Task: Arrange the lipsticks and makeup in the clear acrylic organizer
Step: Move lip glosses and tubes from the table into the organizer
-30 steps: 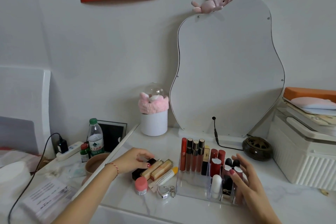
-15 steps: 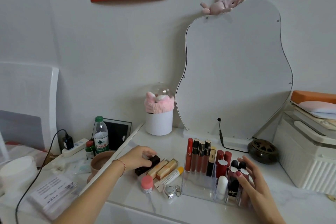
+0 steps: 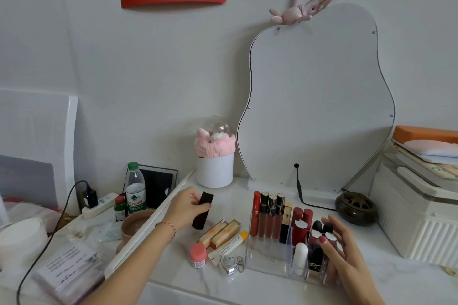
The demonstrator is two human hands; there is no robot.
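A clear acrylic organizer [image 3: 269, 259] stands on the white vanity, with several lip glosses and red lipsticks upright in its back slots. My left hand [image 3: 187, 207] holds a black lipstick tube [image 3: 202, 210] lifted off the table, left of the organizer. My right hand [image 3: 343, 249] rests against the organizer's right side, fingers spread beside the dark lipsticks there. Two gold lipsticks [image 3: 220, 233], a white tube with a yellow cap [image 3: 229, 246], a small pink-capped jar [image 3: 197, 254] and a silver clip [image 3: 231, 265] lie on the table left of the organizer.
A curvy mirror [image 3: 319, 106] leans on the wall behind. A white pot with a pink headband [image 3: 215, 156], a water bottle [image 3: 135, 188], a brown bowl [image 3: 135, 226], a power strip [image 3: 99, 205], a dark round burner [image 3: 355, 207] and a white box [image 3: 418, 218] surround the work area.
My left hand has picked the black lipstick tube up from beside the gold lipsticks and raised it. My right hand stays at the organizer.
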